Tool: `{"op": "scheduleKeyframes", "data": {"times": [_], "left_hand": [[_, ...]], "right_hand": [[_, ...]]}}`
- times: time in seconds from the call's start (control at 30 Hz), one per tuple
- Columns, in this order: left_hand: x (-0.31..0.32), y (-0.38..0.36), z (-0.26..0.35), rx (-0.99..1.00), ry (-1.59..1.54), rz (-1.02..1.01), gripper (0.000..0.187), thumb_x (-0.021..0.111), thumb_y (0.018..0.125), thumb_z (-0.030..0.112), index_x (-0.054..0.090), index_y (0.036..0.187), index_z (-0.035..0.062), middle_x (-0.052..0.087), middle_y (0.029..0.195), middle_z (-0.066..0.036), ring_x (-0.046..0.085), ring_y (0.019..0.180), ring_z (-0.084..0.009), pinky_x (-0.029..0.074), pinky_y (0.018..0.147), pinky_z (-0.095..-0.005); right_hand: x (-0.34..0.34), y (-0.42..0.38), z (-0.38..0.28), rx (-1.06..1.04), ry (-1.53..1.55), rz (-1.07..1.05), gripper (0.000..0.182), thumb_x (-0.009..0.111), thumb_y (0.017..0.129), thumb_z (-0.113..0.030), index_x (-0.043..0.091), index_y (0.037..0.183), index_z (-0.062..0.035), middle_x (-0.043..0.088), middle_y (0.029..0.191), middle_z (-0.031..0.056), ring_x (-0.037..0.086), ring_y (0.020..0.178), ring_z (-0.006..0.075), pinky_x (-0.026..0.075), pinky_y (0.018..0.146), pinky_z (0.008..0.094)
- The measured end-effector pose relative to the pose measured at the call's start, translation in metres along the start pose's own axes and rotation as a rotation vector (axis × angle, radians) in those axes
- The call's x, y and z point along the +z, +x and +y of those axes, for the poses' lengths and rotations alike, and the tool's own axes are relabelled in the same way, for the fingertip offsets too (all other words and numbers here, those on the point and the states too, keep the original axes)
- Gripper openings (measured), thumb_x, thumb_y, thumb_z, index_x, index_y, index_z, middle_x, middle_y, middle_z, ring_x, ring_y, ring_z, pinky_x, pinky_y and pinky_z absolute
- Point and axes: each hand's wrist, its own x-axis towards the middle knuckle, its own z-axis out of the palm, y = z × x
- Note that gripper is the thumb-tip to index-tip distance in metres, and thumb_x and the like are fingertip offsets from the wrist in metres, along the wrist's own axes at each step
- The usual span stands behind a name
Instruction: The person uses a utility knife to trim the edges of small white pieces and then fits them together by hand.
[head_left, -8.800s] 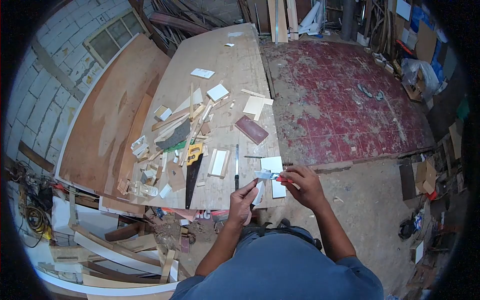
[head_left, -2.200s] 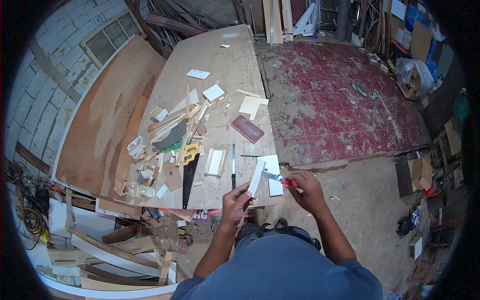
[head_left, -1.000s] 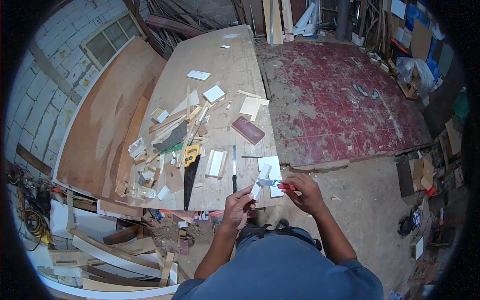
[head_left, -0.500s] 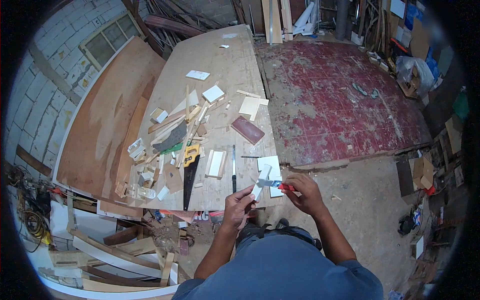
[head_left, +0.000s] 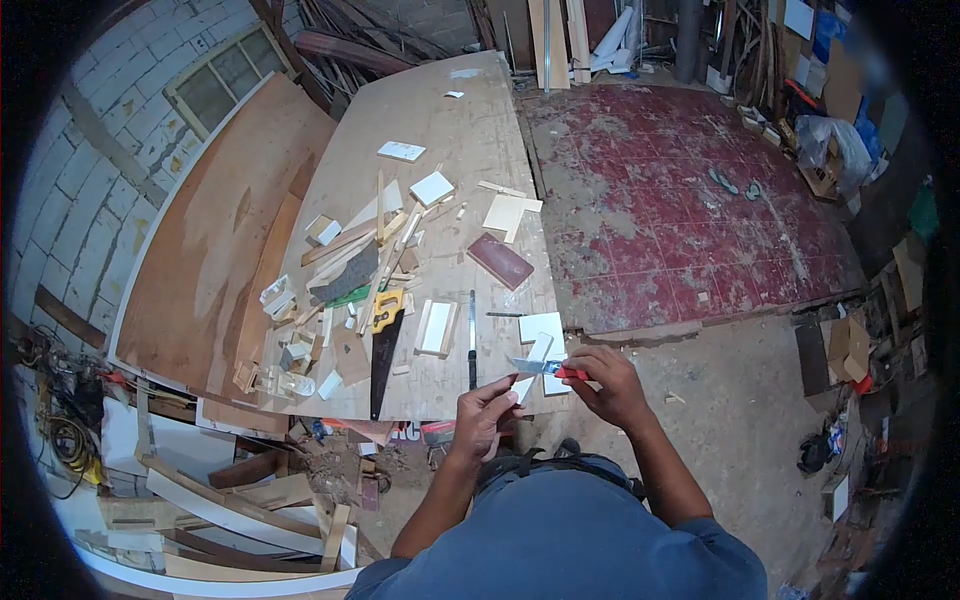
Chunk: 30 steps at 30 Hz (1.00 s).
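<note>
My left hand [head_left: 482, 418] is closed round the lower end of a narrow white strip [head_left: 539, 349], held up over the table's near right corner. In my right hand [head_left: 608, 385] is a red-handled tool [head_left: 570, 373], its flat metal blade pointing left across the strip. Whether the blade touches the strip cannot be made out. Behind them a white square piece [head_left: 541, 326] lies on the table. To the left are a long thin metal tool with a black handle [head_left: 473, 352] and a white-topped wooden block [head_left: 436, 327].
The wooden table [head_left: 460, 130] carries a yellow-handled saw [head_left: 384, 340], a dark red block [head_left: 500, 261] and scattered wood offcuts. A large brown panel [head_left: 205, 240] leans at the left. Red tiled floor [head_left: 680, 200] lies to the right, with sandals on it.
The blade in my right hand has shifted left and turned, now lying across the strip. The strip is tilted a little more to the right. The whole view has shifted slightly.
</note>
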Motion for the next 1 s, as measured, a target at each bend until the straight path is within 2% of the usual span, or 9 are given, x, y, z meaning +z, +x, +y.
{"op": "scheduleKeyframes", "data": {"times": [0.53, 0.67, 0.73, 0.83, 1.0], "left_hand": [[0.004, -0.004, -0.008, -0.014, -0.002, -0.023, 0.038, 0.063, 0.089, 0.003, 0.056, 0.124, -0.0105, 0.068, 0.103, -0.015, 0.065, 0.072, -0.0127, 0.057, 0.069, -0.0254], [0.005, -0.005, -0.009, -0.016, -0.009, -0.034, 0.038, 0.063, 0.089, 0.003, 0.056, 0.124, -0.0103, 0.068, 0.101, -0.014, 0.065, 0.072, -0.013, 0.057, 0.069, -0.0254], [0.004, -0.004, -0.009, 0.005, 0.027, -0.049, 0.038, 0.063, 0.089, 0.002, 0.056, 0.125, -0.0087, 0.068, 0.099, -0.013, 0.066, 0.073, -0.0132, 0.056, 0.068, -0.0252], [0.002, -0.004, -0.01, -0.004, 0.092, -0.051, 0.037, 0.062, 0.089, 0.002, 0.057, 0.125, -0.0069, 0.068, 0.097, -0.011, 0.066, 0.074, -0.0128, 0.057, 0.068, -0.0252], [0.004, -0.006, -0.003, 0.007, 0.122, -0.051, 0.037, 0.062, 0.089, 0.003, 0.058, 0.124, -0.0061, 0.069, 0.097, -0.011, 0.066, 0.074, -0.0125, 0.057, 0.069, -0.0249]], "right_hand": [[0.002, -0.015, 0.003, -0.017, -0.024, 0.061, 0.03, 0.074, 0.074, -0.01, 0.065, 0.103, -0.0095, 0.066, 0.1, 0.0078, 0.063, 0.089, 0.028, 0.05, 0.076, 0.0392], [-0.001, -0.018, 0.0, -0.014, -0.041, 0.075, 0.028, 0.074, 0.074, -0.009, 0.065, 0.101, -0.0091, 0.066, 0.098, 0.0082, 0.063, 0.088, 0.0279, 0.049, 0.074, 0.0391], [-0.003, -0.02, 0.002, 0.033, -0.039, 0.07, 0.029, 0.077, 0.071, -0.006, 0.065, 0.097, -0.0066, 0.067, 0.1, 0.011, 0.064, 0.09, 0.03, 0.05, 0.076, 0.0387], [-0.005, -0.02, 0.001, 0.005, -0.042, 0.086, 0.024, 0.075, 0.074, -0.008, 0.065, 0.096, -0.0081, 0.067, 0.095, 0.0086, 0.064, 0.085, 0.0281, 0.05, 0.072, 0.0393], [-0.007, -0.024, 0.004, 0.018, -0.039, 0.124, 0.024, 0.076, 0.074, -0.008, 0.065, 0.096, -0.0082, 0.066, 0.095, 0.0082, 0.064, 0.088, 0.0282, 0.05, 0.074, 0.0393]]}}
